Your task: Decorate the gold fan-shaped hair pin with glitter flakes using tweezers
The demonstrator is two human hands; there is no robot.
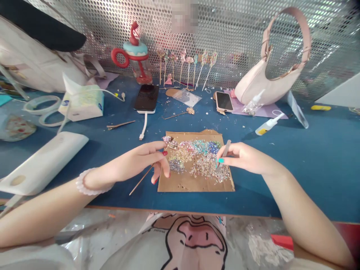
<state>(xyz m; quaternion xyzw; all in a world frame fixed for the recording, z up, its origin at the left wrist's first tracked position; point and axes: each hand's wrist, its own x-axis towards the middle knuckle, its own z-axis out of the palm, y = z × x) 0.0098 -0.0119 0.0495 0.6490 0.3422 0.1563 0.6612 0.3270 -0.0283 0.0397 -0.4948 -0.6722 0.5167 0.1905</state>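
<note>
I see 2 bare hands above a blue table [250,197]. The left hand [157,159], which wears a pale bracelet [90,182] at the wrist, has its thumb and forefinger closed on a thin stick [140,182]; the other fingers are loosely curled. The stick slants down toward the person, and its sparkling head [170,141] is just beyond the fingertips.

The right hand [234,157] is pinched around the tweezers [225,149], which point down to the gems [209,165]. I cannot tell whether the tips have hold of any gem.

Between the 2 hands lies the brown board [171,185], with the gems spread in patches of pink, gold, turquoise, blue and silver.

Beyond the left hand there are a white cable [143,127] and a dark phone [147,96]. Beyond the right hand, a little outward, is a glue bottle [264,128], and farther behind it a pale bag [258,80]. Well beyond both hands, a row of decorated sticks [188,75] stands upright near the metal mesh [225,22].
</note>
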